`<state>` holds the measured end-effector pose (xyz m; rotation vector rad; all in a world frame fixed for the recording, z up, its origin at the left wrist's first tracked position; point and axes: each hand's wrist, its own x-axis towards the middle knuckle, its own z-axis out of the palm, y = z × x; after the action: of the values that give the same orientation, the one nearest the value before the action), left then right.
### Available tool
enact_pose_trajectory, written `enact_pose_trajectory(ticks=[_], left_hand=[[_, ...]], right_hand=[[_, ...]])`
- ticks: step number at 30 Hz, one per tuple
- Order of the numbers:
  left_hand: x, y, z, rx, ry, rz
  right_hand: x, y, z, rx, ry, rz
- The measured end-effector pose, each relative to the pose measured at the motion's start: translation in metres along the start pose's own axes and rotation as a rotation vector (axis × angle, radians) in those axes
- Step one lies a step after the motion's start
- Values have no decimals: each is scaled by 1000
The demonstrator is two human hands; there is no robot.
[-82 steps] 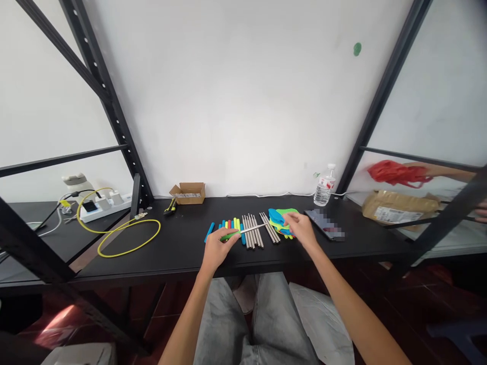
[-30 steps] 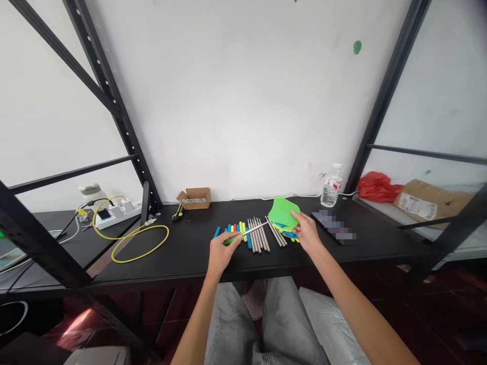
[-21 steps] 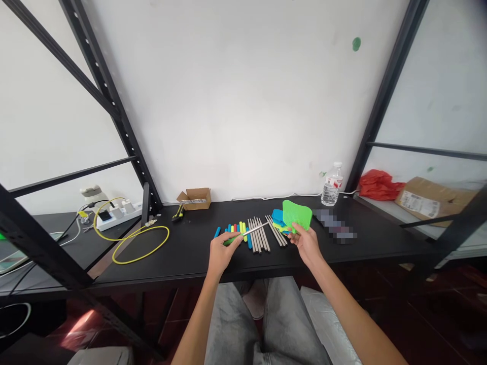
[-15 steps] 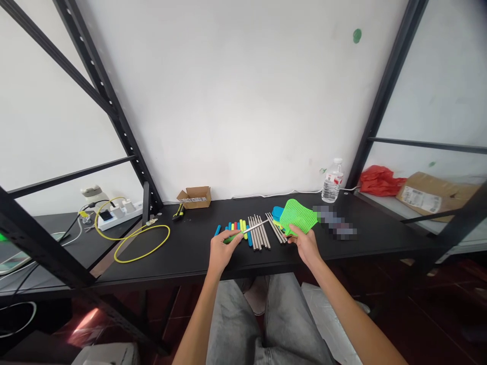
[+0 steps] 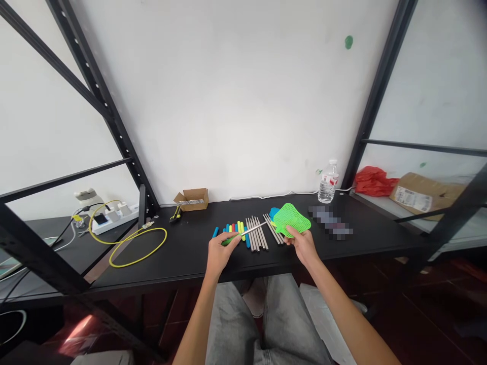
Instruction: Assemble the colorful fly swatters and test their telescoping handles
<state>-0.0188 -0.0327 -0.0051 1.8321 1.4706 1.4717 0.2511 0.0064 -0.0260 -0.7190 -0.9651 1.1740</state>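
Note:
My left hand (image 5: pixel 218 253) is closed around the green handle (image 5: pixel 227 242) of a silver metal rod (image 5: pixel 254 228), whose free end points right. Fingers of my right hand (image 5: pixel 303 247) pinch a bright green perforated fly swatter head (image 5: pixel 291 219) by its narrow lower end. The rod tip is close to that end; whether they touch I cannot tell. Beneath and between my hands lie several loose metal rods (image 5: pixel 259 239) and a row of coloured handles (image 5: pixel 243 231) in blue, yellow and red. A blue swatter head (image 5: pixel 274 212) is partly hidden behind the green one.
On the black table (image 5: pixel 182 258) stand a small open cardboard box (image 5: pixel 193 200) and a water bottle (image 5: pixel 328 182). A yellow cable (image 5: pixel 165 241) loops at left near a power strip (image 5: pixel 114 220). A blurred dark item (image 5: pixel 331 223) lies at right. Black rack posts (image 5: pixel 369 116) flank the table.
The green swatter head has tilted slightly and its narrow end now faces more toward the rod. Both hands keep their holds. The whole view has shifted a little.

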Motion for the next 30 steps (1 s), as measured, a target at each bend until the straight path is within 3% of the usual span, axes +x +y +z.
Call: enact_pose_trajectory(ticks=[9,20,30], left_hand=[[-1,1,1,-15,32,5],[0,1,0,-17,16,-1],[-1,0,1,-24,19,-4]], right_hand=[[2,-8,4,52,46,63],[1,-2,0,51,4,7],[1,-4,-1,91,9,38]])
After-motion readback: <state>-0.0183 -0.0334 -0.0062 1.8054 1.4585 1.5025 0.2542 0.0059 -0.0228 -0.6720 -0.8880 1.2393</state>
